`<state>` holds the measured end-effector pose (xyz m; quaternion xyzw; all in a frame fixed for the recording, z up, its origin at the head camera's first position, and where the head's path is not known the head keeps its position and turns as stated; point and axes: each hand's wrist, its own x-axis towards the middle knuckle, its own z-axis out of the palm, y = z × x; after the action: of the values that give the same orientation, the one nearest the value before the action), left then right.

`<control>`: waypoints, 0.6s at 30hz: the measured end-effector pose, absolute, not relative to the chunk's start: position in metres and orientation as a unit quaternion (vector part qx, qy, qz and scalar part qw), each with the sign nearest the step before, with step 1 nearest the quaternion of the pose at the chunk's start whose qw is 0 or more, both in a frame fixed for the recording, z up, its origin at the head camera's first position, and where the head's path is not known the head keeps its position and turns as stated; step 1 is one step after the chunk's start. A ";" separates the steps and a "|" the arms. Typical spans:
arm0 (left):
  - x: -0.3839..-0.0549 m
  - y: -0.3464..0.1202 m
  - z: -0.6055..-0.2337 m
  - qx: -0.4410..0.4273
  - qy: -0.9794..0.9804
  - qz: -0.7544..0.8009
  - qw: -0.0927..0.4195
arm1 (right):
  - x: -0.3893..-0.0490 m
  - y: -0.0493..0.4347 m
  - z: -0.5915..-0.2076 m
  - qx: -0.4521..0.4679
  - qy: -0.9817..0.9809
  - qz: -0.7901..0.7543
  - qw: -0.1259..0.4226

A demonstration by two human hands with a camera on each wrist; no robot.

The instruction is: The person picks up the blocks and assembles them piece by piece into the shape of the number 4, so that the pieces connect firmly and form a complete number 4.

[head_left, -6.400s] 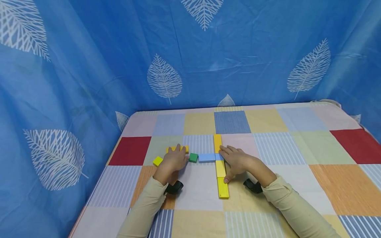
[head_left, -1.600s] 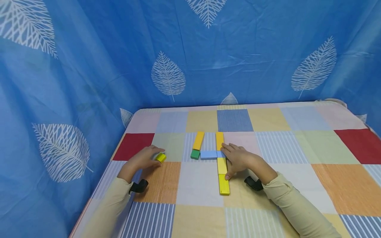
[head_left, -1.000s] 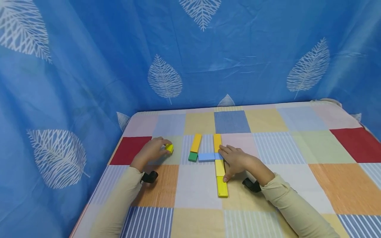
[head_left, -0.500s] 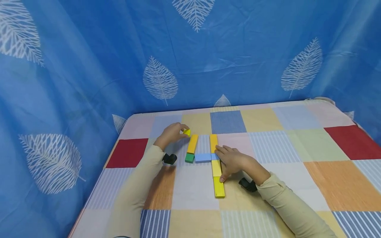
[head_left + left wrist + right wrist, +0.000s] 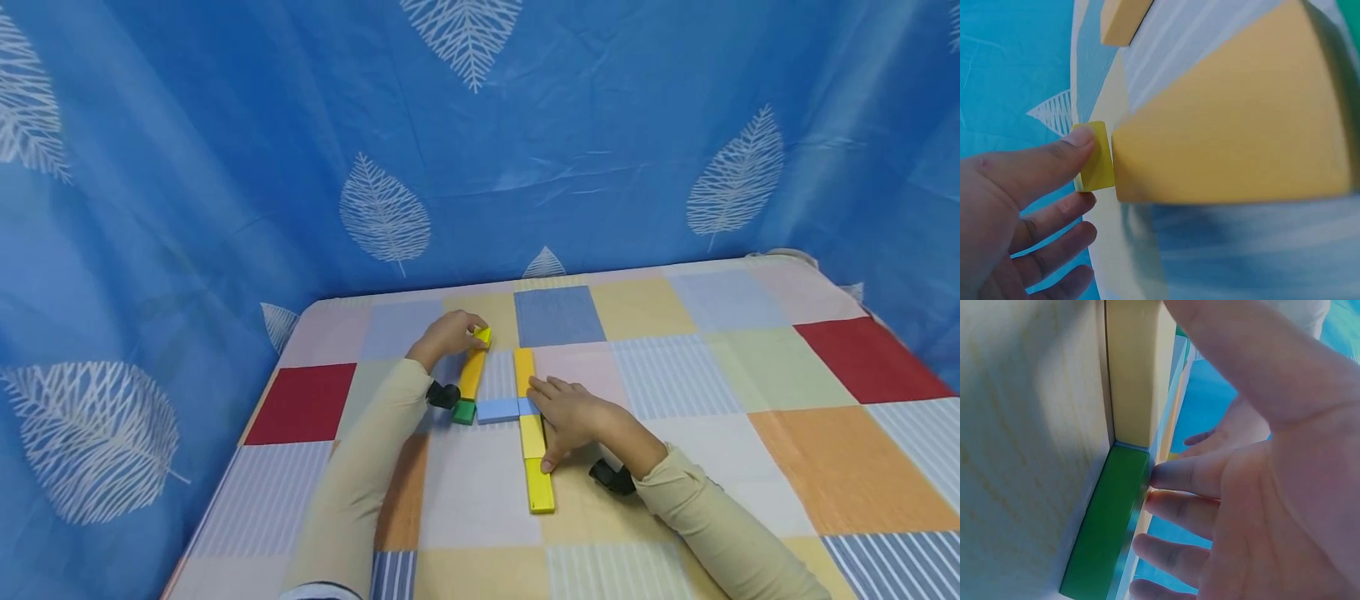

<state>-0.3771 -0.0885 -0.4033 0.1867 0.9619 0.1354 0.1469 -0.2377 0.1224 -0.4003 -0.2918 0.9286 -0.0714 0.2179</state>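
My left hand (image 5: 447, 333) pinches a small yellow block (image 5: 1097, 159) between thumb and fingers, right at the far end of a longer orange-yellow block (image 5: 472, 375). That block's near end meets a green block (image 5: 464, 412), and a blue block (image 5: 498, 411) lies to its right. My right hand (image 5: 573, 417) rests with extended fingers along a column of blocks: orange-yellow (image 5: 523, 371), blue (image 5: 528, 407), pale yellow (image 5: 532, 437) and bright yellow (image 5: 540, 487). Another green block (image 5: 1107, 519) shows by its fingertips in the right wrist view, hidden under the hand from above.
A patchwork cloth (image 5: 682, 467) covers the table. Blue curtains (image 5: 570, 150) with white leaf prints hang behind it and along the left side. Each wrist carries a black camera mount, such as the right one (image 5: 613, 477).
My left hand has turned the orange-yellow block lengthwise above the green one, then picked up the small yellow block and carried it right and away to its far end. The right hand stays put.
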 end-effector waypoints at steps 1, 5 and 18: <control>-0.378 -0.087 -0.403 0.186 0.962 0.134 0.148 | -0.238 0.122 -0.400 -0.290 0.929 -0.071 0.218; -0.376 -0.082 -0.401 0.175 0.965 0.120 0.157 | -0.237 0.121 -0.401 -0.292 0.929 -0.068 0.219; -0.377 -0.080 -0.406 0.191 0.962 0.111 0.159 | -0.237 0.121 -0.400 -0.286 0.932 -0.064 0.214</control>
<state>-0.3770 -0.0801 -0.4058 0.1912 0.9623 0.1107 0.1589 -0.2368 0.1208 -0.3996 -0.2858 0.9319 -0.0645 0.2140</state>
